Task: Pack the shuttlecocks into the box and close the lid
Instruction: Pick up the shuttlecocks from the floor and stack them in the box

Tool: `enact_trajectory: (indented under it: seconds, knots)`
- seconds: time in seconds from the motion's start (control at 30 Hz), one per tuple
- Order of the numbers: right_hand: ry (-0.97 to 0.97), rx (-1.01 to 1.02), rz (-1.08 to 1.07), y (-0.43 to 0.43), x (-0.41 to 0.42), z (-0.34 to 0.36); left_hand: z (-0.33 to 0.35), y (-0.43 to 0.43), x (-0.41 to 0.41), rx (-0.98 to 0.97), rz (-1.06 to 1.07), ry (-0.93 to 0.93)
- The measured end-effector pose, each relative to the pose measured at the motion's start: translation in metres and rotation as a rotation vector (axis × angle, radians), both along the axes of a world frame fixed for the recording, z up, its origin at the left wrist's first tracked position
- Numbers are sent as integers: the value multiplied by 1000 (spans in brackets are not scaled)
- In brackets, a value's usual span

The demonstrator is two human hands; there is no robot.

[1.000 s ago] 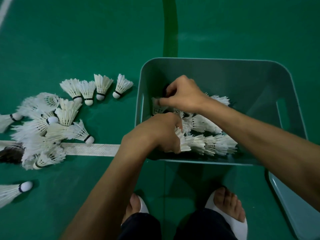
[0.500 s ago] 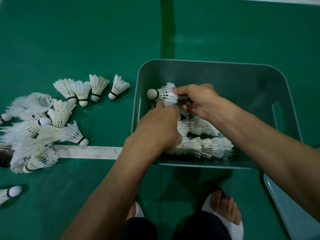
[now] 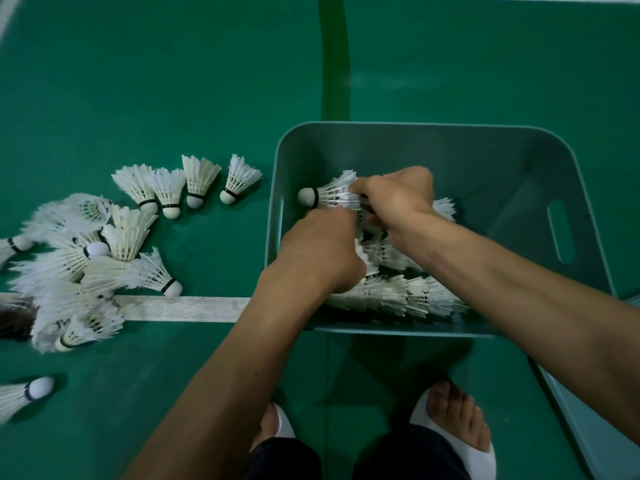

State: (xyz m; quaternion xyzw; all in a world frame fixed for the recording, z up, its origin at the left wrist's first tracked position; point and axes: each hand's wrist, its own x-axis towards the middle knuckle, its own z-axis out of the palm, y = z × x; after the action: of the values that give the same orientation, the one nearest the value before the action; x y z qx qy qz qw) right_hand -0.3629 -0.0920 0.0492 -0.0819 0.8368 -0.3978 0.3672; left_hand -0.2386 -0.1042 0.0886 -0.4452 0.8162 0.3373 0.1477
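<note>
A grey-green plastic box [image 3: 450, 147] stands on the green court floor. Both my hands are inside its left half. My right hand [image 3: 398, 199] grips the feathers of a white shuttlecock [image 3: 325, 195], held sideways with its cork pointing left. Just below it, my left hand [image 3: 322, 247] is curled over packed shuttlecocks, fingers hidden among the feathers. Rows of shuttlecocks [image 3: 398, 296] lie nested along the box's near wall. A loose pile of shuttlecocks [image 3: 83, 254] lies on the floor to the left.
Several shuttlecocks [image 3: 183, 188] stand in a row near the box's left wall. A single shuttlecock [image 3: 24, 393] lies at the lower left. The box's lid [image 3: 595, 427] lies on the floor at the lower right. My feet in white slippers [image 3: 453, 434] stand before the box.
My right hand has lifted one shuttlecock out of the rows and holds it sideways near the left wall. My left hand moved up from the near rows toward it.
</note>
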Motion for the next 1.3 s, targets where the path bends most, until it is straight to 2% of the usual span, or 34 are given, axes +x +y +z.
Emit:
enact_trajectory:
  seconds: [0.2,0.23,0.37,0.43,0.6,0.73,0.9,1.1,1.2,1.3]
  knots:
    - [-456,50,171,-3,-17,8,-5,-5,1,-57,54,-24]
    - [-473,61,177,-1,-21,8,-6,-4,2,-59,65,-18]
    - [-216,68,190,2,-30,3,-5,-4,0,-47,98,-25]
    - [-189,57,182,0,-30,-1,-4,-4,-2,-40,92,-46]
    - [-424,45,193,-3,-32,0,-4,-6,-5,-46,60,-48]
    - [-500,61,184,-5,-31,-3,-7,-9,-5,-41,69,-43]
    - [-445,44,183,-5,-35,0,-6,-13,-3,-32,111,-11]
    - [-231,-39,108,16,-45,9,-7,-11,2,-33,98,58]
    - [-84,-80,237,31,-47,18,-6,-7,2,-2,88,102]
    - [23,-278,579,52,-45,39,-1,-6,1,54,55,148]
